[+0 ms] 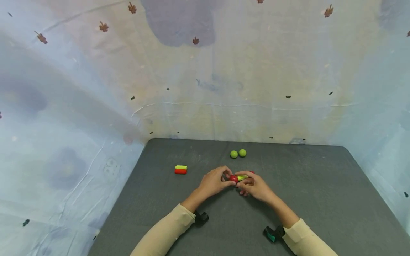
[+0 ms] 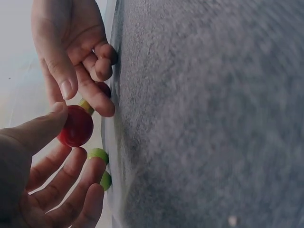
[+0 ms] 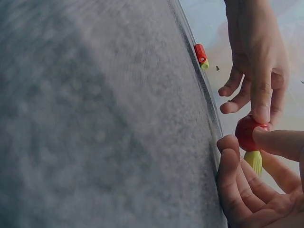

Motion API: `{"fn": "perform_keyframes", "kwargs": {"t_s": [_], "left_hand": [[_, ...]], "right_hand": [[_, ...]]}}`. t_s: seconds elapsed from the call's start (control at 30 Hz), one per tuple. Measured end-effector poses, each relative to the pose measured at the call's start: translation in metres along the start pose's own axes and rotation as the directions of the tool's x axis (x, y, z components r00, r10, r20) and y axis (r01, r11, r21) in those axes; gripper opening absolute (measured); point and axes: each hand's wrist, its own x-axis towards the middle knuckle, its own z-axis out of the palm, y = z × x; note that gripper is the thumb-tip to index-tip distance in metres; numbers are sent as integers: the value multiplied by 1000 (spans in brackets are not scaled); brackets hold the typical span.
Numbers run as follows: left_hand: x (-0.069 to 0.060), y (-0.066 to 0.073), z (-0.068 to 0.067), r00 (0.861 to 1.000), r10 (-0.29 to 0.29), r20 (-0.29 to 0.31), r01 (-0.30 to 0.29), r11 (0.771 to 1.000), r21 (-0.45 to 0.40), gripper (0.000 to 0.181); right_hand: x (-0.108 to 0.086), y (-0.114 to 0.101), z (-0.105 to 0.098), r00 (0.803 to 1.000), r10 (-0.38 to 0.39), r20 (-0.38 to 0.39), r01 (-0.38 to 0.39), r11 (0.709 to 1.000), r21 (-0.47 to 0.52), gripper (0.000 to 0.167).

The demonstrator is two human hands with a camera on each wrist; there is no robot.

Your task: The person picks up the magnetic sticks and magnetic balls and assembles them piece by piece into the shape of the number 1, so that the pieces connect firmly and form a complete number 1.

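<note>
My left hand [image 1: 215, 182] pinches a shiny red ball [image 1: 234, 179] between thumb and fingers, just above the grey table. A ribbed yellow-green rod [image 3: 253, 162] meets that ball on its right side. My right hand [image 1: 256, 186] holds the rod with curled fingers, and its thumb reaches the red ball in the right wrist view. Past the right fingers a second red ball [image 1: 252, 172] shows in part, at the rod's far end. Whether the rod is fixed in either ball cannot be told.
Two green balls [image 1: 234, 154] lie behind the hands, near the table's back edge. To the left, a yellow rod [image 1: 181, 167] and a red rod [image 1: 180, 171] lie side by side on the grey table [image 1: 304, 177]. Patterned cloth [image 1: 243, 78] hangs behind the table.
</note>
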Motion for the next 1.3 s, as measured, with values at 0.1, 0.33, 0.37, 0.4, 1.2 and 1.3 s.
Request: {"fn": "perform_keyframes", "kwargs": {"t_s": [0.1, 0.33, 0.37, 0.4, 1.2, 1.3], "left_hand": [[-1, 2, 1, 1000, -5, -2, 5, 1000, 1, 32], [-2, 3, 1, 1000, -4, -1, 4, 1000, -27, 26], [-2, 3, 0, 1000, -1, 1, 1, 1000, -32, 25], [-2, 2, 0, 1000, 2, 4, -2, 999, -35, 24], [-27, -54, -43, 998, -43, -51, 51, 986, 156, 18], [-31, -60, -51, 998, -53, -44, 60, 982, 178, 19]], "right_hand": [[1, 1, 1, 1000, -4, 10, 4, 1000, 16, 45], [1, 3, 2, 999, 50, -4, -50, 995, 92, 45], [1, 2, 2, 998, 59, -10, -58, 993, 99, 45], [1, 2, 2, 998, 68, -17, -66, 993, 101, 44], [-3, 4, -2, 998, 62, -33, -59, 995, 85, 45], [-3, 3, -3, 998, 55, -31, -53, 995, 79, 44]]}}
